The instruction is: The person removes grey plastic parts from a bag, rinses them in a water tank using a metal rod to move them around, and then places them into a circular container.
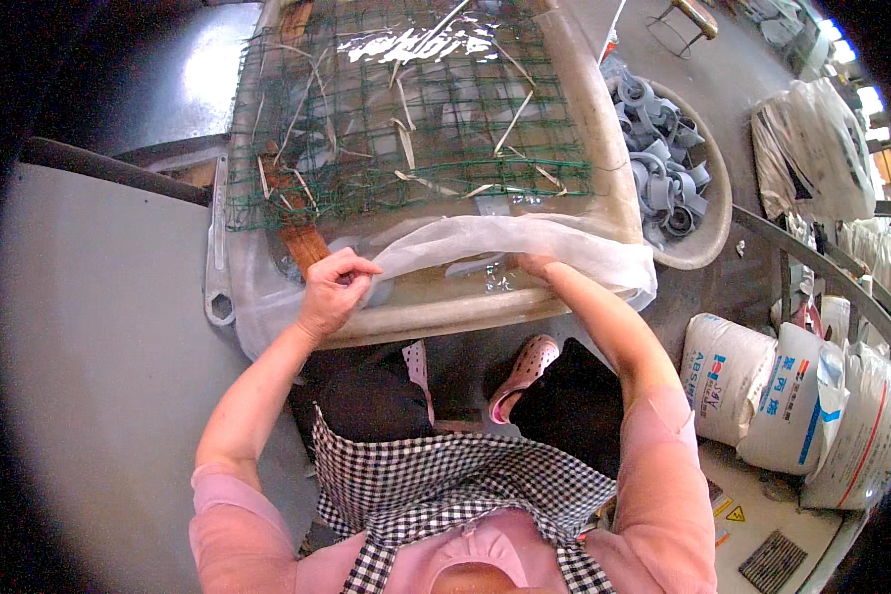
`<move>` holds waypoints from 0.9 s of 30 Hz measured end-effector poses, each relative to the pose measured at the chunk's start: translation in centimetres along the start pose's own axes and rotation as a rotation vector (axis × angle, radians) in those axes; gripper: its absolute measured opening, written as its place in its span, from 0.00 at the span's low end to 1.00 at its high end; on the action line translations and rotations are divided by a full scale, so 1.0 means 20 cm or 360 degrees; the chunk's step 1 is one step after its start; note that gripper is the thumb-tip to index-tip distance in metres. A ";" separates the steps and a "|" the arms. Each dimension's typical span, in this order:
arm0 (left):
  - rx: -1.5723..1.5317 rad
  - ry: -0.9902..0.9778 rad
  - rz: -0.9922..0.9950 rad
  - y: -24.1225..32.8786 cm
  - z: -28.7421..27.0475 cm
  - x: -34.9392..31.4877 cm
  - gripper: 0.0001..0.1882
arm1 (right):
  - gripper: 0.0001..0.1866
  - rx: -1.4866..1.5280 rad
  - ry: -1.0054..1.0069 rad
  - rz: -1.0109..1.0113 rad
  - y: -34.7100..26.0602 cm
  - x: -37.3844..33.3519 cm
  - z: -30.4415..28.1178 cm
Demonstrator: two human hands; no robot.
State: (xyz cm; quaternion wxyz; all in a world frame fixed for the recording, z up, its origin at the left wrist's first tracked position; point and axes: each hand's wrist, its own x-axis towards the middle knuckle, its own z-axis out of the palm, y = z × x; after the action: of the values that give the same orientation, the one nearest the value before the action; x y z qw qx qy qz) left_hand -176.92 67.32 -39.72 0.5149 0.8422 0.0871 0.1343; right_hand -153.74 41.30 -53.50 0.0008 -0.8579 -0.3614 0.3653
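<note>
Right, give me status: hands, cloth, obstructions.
Left hand pinching white cloth. Right hand at cloth's near edge, grip unclear. Cloth bowed across tub's near end; green mesh just beyond.

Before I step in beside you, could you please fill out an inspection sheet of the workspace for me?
Surface: pale tub holding liquid, with bright glare toward the far end.
Job's things: white fabric bunched along the near side; green grid beyond it, with pale strips among its wires.
Clutter: brown wooden piece at the tub's left; spanner-like tool outside it.
Hands: left hand pinches the fabric; right hand is at its near edge, fingers mostly hidden.
Cables: nothing seen that is clearly a cable.
Surroundings: grey panel left; basin of grey curled pieces and white sacks right.
</note>
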 end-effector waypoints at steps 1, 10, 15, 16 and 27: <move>-0.0010 -0.0043 -0.0027 -0.01 0.01 -0.01 0.07 | 0.20 0.0018 0.0042 0.0001 0.00 0.02 0.00; 0.0007 -0.0118 -0.0062 -0.03 0.03 -0.04 0.07 | 0.21 0.0179 0.1107 0.0009 -0.01 0.06 0.10; -0.0012 -0.0198 -0.0082 -0.03 0.06 -0.05 0.06 | 0.22 -0.0268 0.1347 0.0058 -0.11 0.03 0.08; 0.0005 -0.0215 -0.0058 -0.03 0.06 -0.05 0.06 | 0.22 -0.0434 0.1302 0.0088 -0.13 0.02 0.07; 0.0028 -0.0286 -0.0100 -0.04 0.09 -0.10 0.06 | 0.20 -0.0301 -0.0270 -0.0226 -0.30 0.13 -0.12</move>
State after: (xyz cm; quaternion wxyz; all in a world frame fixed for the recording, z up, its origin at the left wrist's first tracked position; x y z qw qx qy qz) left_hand -178.30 65.53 -41.56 0.5171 0.8522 0.0681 0.0413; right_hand -154.66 47.96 -51.72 -0.0848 -0.7924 -0.4529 0.3998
